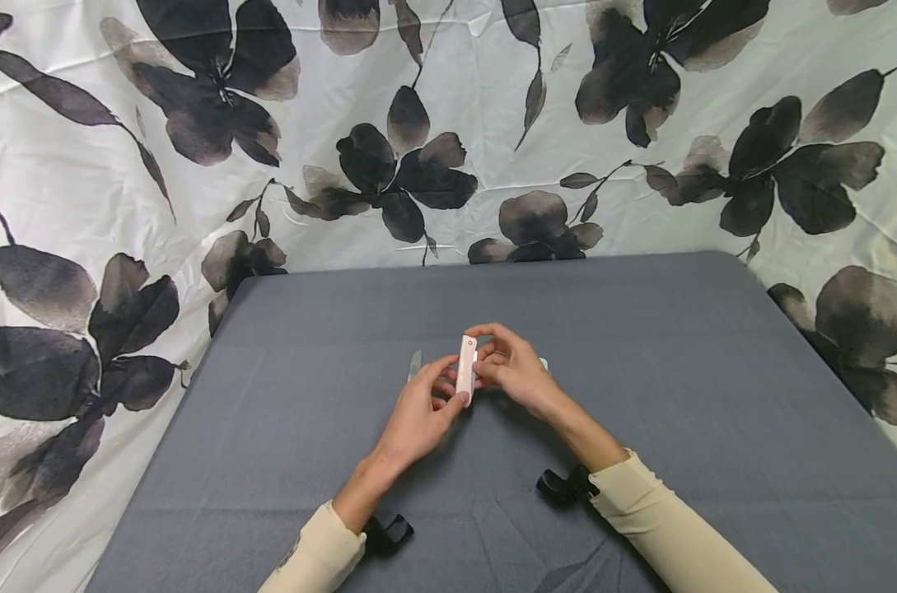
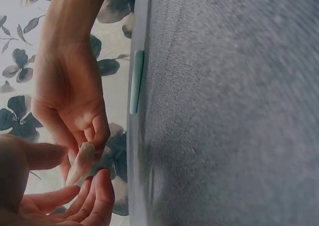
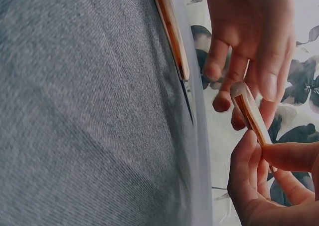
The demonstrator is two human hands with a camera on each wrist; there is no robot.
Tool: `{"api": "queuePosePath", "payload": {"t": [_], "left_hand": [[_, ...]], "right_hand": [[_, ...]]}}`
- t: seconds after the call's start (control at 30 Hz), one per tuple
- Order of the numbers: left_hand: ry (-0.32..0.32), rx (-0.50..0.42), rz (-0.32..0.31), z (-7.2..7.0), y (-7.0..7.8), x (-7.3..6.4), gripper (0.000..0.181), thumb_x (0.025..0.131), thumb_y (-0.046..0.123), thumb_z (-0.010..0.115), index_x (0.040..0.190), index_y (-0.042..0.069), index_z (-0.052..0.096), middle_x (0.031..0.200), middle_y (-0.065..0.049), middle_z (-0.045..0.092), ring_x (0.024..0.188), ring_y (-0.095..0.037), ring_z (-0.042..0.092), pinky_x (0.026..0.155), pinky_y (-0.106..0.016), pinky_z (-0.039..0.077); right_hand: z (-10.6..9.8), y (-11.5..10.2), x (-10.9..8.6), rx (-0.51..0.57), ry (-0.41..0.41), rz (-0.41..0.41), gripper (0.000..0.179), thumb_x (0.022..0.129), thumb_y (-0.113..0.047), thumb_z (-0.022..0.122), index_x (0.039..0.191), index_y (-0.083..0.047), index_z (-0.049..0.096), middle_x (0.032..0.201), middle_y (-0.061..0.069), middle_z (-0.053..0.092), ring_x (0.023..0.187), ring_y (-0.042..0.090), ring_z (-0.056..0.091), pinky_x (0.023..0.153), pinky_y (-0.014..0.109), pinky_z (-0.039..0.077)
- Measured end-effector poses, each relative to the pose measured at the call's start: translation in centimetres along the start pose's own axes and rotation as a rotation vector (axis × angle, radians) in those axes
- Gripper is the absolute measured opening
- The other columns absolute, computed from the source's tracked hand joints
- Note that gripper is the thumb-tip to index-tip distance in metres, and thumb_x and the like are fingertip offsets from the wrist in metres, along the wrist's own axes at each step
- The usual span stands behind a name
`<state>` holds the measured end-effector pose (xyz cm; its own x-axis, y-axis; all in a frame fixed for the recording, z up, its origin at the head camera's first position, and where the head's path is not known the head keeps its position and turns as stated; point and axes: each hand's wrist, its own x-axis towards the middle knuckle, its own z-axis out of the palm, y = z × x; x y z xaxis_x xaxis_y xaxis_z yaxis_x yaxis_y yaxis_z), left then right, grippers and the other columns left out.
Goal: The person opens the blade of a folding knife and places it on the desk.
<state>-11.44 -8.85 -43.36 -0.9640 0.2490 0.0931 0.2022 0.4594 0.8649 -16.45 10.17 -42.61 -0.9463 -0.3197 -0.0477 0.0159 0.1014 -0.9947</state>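
Note:
A folding knife (image 1: 466, 371) with a pale pink handle stands nearly upright between both hands, above the grey table. My left hand (image 1: 424, 412) holds it by its lower end, thumb at the bottom and fingers along the left edge. At the upper end, my right hand (image 1: 520, 373) pinches it, the index finger over the tip and the thumb on the right side. In the right wrist view the held knife (image 3: 251, 113) shows a long slot along its handle. Behind the left hand, a second knife lies on the table with its blade (image 1: 414, 364) out.
In the right wrist view the second knife's handle (image 3: 172, 34) lies near the far table edge. A mint-green object (image 2: 136, 81) rests on the table, mostly behind the right hand in the head view. A floral cloth (image 1: 433, 99) hangs behind the table (image 1: 270, 461).

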Motion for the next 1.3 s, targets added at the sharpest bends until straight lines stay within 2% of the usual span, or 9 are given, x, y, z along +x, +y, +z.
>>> {"api": "queuePosePath", "payload": {"t": [0.2,0.43,0.63,0.9,1.13,1.3], "left_hand": [[0.026,-0.075,-0.044,0.2,0.2,0.5,0.054,0.102,0.015,0.065,0.153,0.013,0.05,0.128,-0.011,0.066,0.109,-0.022,0.069,0.084,-0.03,0.059],[0.044,-0.16,-0.033,0.2,0.0,1.0,0.056,0.1,0.009,0.065,0.154,0.011,0.049,0.129,-0.018,0.067,0.112,-0.028,0.071,0.081,-0.028,0.06],[0.042,-0.212,-0.053,0.1,0.0,1.1,0.059,0.099,0.005,0.066,0.155,0.013,0.049,0.128,-0.018,0.066,0.109,-0.027,0.071,0.08,-0.027,0.06],[0.044,-0.226,-0.077,0.1,-0.1,1.3,0.061,0.097,0.003,0.067,0.155,0.013,0.05,0.125,-0.017,0.065,0.102,-0.022,0.07,0.08,-0.025,0.058],[0.047,-0.229,-0.067,0.3,-0.4,1.3,0.062,0.095,-0.001,0.066,0.154,0.01,0.051,0.121,-0.02,0.068,0.098,-0.023,0.071,0.077,-0.023,0.057],[0.049,-0.236,-0.082,0.4,-0.7,1.3,0.061,0.094,-0.002,0.067,0.152,0.01,0.053,0.12,-0.02,0.068,0.094,-0.02,0.068,0.074,-0.02,0.054]], "right_hand": [[0.2,0.0,-0.1,0.004,0.0,-0.023,0.049,0.097,0.007,0.06,0.144,-0.004,0.053,0.101,0.011,0.058,0.08,0.013,0.066,0.079,0.039,0.063],[0.5,0.1,-0.1,0.023,-0.013,-0.052,0.048,0.097,0.008,0.06,0.144,-0.001,0.054,0.102,0.012,0.059,0.081,0.012,0.066,0.079,0.039,0.063],[0.7,-0.1,0.0,0.022,-0.018,-0.076,0.048,0.097,0.009,0.059,0.144,0.0,0.054,0.102,0.014,0.059,0.08,0.012,0.066,0.078,0.039,0.063],[0.8,0.0,0.0,0.009,-0.011,-0.094,0.047,0.097,0.011,0.059,0.144,0.002,0.055,0.101,0.017,0.06,0.079,0.011,0.066,0.075,0.034,0.062],[0.5,0.1,-0.1,-0.071,-0.016,-0.094,0.044,0.1,0.005,0.06,0.144,0.0,0.057,0.103,0.024,0.064,0.079,0.012,0.067,0.076,0.041,0.062],[0.3,0.3,-0.1,-0.085,-0.027,-0.086,0.044,0.099,0.005,0.06,0.143,0.0,0.058,0.104,0.024,0.065,0.08,0.014,0.067,0.076,0.045,0.062]]}}
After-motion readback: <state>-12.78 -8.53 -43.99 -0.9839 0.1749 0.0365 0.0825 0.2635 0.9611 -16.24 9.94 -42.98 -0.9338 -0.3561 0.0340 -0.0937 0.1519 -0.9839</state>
